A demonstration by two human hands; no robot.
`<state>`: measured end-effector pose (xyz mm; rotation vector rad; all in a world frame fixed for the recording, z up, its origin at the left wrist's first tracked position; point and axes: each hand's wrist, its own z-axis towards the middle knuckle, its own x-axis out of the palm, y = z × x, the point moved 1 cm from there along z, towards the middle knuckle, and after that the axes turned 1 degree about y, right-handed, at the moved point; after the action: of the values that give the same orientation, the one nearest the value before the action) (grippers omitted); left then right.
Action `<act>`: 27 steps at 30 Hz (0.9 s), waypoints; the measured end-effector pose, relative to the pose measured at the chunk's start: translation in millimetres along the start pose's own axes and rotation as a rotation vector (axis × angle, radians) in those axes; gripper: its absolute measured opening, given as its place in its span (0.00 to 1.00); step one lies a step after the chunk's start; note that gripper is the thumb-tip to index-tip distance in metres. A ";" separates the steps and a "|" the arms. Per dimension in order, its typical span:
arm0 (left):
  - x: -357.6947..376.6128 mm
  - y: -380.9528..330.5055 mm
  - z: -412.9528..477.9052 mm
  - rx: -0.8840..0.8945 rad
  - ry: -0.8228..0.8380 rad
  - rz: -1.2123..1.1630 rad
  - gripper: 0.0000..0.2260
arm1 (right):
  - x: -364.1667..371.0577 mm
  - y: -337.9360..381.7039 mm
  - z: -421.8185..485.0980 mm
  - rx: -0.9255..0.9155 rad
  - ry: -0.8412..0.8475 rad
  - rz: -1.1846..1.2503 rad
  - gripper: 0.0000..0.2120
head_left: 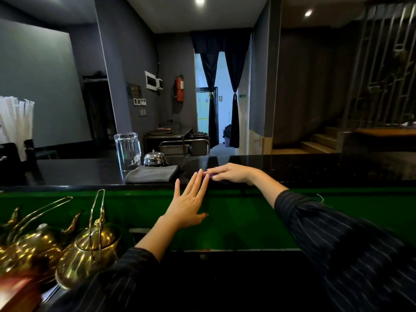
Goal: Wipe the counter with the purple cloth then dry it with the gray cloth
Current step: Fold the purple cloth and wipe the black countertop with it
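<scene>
— Where was the purple cloth (211,176)?
— It lay on the black counter (315,170), near the front edge, mostly hidden under the right hand (231,174). That hand lay flat on it with the fingers straight and pointing left, pressing rather than gripping.
— And the left hand (190,203)?
— It was flat as well, fingers straight and close together, and it held nothing. Its fingertips reached the counter's edge right by the cloth's left end. I could not tell whether they touched the cloth.
— The gray cloth (150,174)?
— It was folded flat on the counter, just left of both hands, and neither hand touched it. A bell (154,159) stood just behind it, with a glass (127,152) beside the bell on the left.
— Anything nearer?
— Brass teapots (90,248) stood at the lower left, below the counter and well apart from the hands.
</scene>
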<state>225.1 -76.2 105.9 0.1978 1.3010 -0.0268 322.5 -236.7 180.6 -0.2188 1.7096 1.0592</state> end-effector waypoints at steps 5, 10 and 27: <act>1.7 -8.5 -2.8 -0.074 -0.063 0.024 0.47 | 15.9 -6.0 13.0 0.283 -0.357 -0.283 0.20; -0.3 -22.2 -0.2 -0.248 -0.264 -0.045 0.33 | 11.3 -26.3 -25.5 0.115 -0.277 -0.267 0.19; -54.3 -196.1 131.6 -0.176 0.147 -0.189 0.44 | -62.8 -167.5 -147.1 0.261 -0.501 -0.355 0.20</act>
<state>310.5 -295.1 165.6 -0.0757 1.4572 -0.0590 349.9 -464.6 149.6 -0.0750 1.2753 0.5594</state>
